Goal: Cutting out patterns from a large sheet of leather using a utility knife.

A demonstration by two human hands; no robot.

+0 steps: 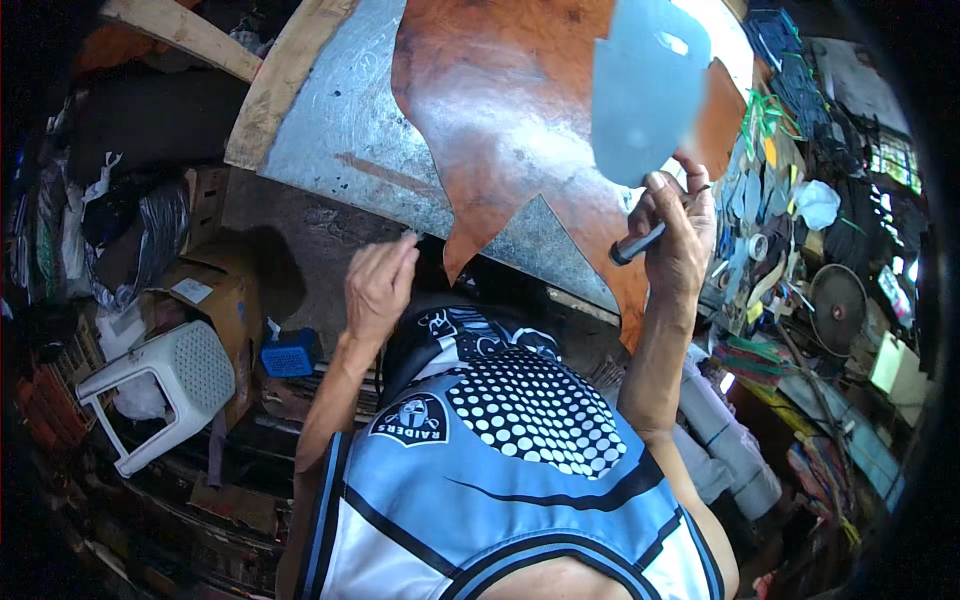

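Observation:
My right hand (682,235) is closed on the lower edge of a flat grey template (645,115), a rounded sheet with a small slot near its top. The same hand also grips a slim grey tool (638,244) with a dark end, whose kind I cannot make out. Beneath the template, a large brown leather hide (500,120) is spread over a metal-topped worktable (325,110), its ragged points hanging past the near edge. My left hand (378,288) hovers just off that edge, fingers curled together; whether they pinch something small is hidden.
To the left stand a white plastic stool (195,375), a cardboard box (225,290) and a blue basket (290,353). Hanging cut pieces (745,195) and a round fan (838,308) crowd the right side. Grey rolls (735,450) lie beside my right arm.

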